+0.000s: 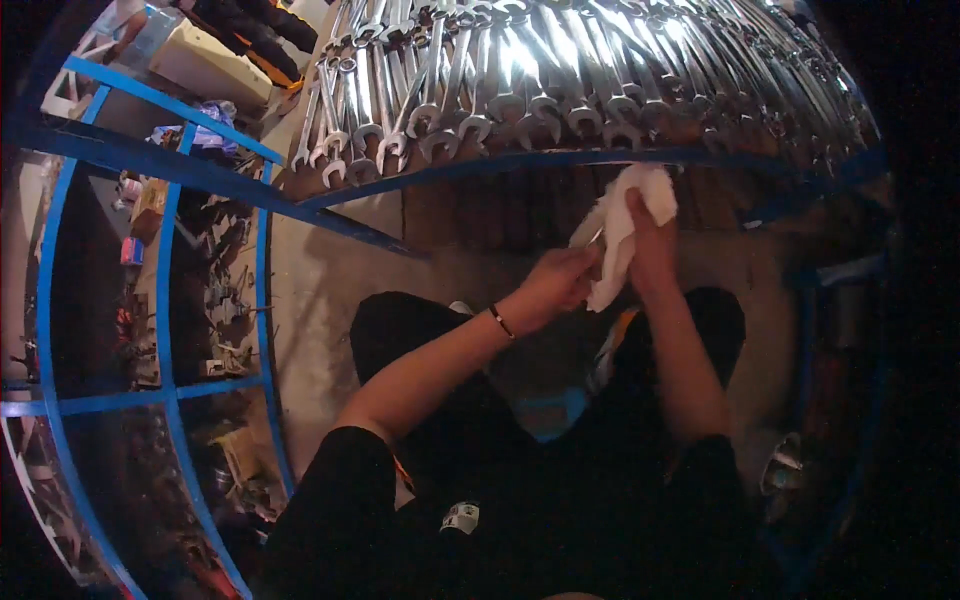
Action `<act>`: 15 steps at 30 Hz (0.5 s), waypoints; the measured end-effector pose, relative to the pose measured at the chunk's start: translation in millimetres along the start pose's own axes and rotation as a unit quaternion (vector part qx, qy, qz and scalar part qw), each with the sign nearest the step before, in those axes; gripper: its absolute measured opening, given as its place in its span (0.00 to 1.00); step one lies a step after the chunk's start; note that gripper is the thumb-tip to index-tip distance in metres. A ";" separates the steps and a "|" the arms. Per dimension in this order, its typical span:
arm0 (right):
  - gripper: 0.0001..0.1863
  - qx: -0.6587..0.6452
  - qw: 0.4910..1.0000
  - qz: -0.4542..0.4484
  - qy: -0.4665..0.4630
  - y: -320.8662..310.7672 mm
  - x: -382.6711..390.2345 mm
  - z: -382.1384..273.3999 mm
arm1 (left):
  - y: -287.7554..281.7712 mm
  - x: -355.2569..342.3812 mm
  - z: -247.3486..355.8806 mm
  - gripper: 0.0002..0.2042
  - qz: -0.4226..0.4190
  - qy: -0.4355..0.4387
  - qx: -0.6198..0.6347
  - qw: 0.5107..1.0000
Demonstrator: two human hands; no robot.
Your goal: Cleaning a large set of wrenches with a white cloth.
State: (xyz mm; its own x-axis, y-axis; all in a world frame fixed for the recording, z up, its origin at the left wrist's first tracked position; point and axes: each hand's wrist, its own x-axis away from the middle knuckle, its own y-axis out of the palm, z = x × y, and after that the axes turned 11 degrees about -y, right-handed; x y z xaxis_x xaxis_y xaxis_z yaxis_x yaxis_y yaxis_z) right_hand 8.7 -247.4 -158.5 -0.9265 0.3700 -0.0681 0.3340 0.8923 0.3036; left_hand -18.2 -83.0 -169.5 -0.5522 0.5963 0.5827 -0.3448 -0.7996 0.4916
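My left hand (pixel 558 283) is closed on a slim shiny metal tool, apparently a wrench (pixel 597 239); its far end disappears into a white cloth (pixel 622 225). The cloth is bunched in my right hand (pixel 652 240), whose fingers wrap round it just below the table's front edge. Both hands meet in front of my knees, the right slightly farther from me. Rows of chrome wrenches (pixel 520 95) cover the table beyond, the nearest with their open jaws pointing toward me.
A blue table edge (pixel 480 164) runs just beyond my hands. On the left stands a blue metal rack (pixel 165 300) with assorted small parts on its shelves. A pale box (pixel 212 68) is at the far left. A dark blue-framed stand (pixel 850 270) is on the right.
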 end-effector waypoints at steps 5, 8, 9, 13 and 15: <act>0.25 -0.032 0.997 0.073 -0.015 -43.6 -16.9 1.7 | 18.2 -25.5 -10.9 0.16 0.018 -0.005 -0.063 0.998; 0.26 0.007 0.993 0.110 0.036 -40.0 10.1 0.9 | 35.6 -38.1 -15.3 0.17 0.035 0.018 -0.091 0.995; 0.26 0.006 0.993 0.112 0.034 -51.1 9.6 2.1 | 41.5 -41.1 -15.3 0.18 0.050 0.040 -0.086 0.994; 0.25 0.015 0.994 0.111 0.013 -82.0 -2.6 -2.4 | 46.2 -49.3 -12.5 0.19 0.048 0.153 -0.296 0.942; 0.25 -0.024 0.989 0.134 0.049 -91.1 -4.4 -17.5 | 41.0 -59.2 -17.4 0.20 -0.019 0.016 -0.245 0.969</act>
State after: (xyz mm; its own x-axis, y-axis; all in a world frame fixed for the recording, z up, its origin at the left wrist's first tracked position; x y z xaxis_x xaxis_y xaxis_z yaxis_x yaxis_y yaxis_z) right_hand -20.7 -334.8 -169.2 -0.8192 0.5622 0.1132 0.5633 0.7519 0.3424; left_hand -12.8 -152.3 -195.1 -0.5534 0.6292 0.5458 -0.6798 -0.7198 0.1406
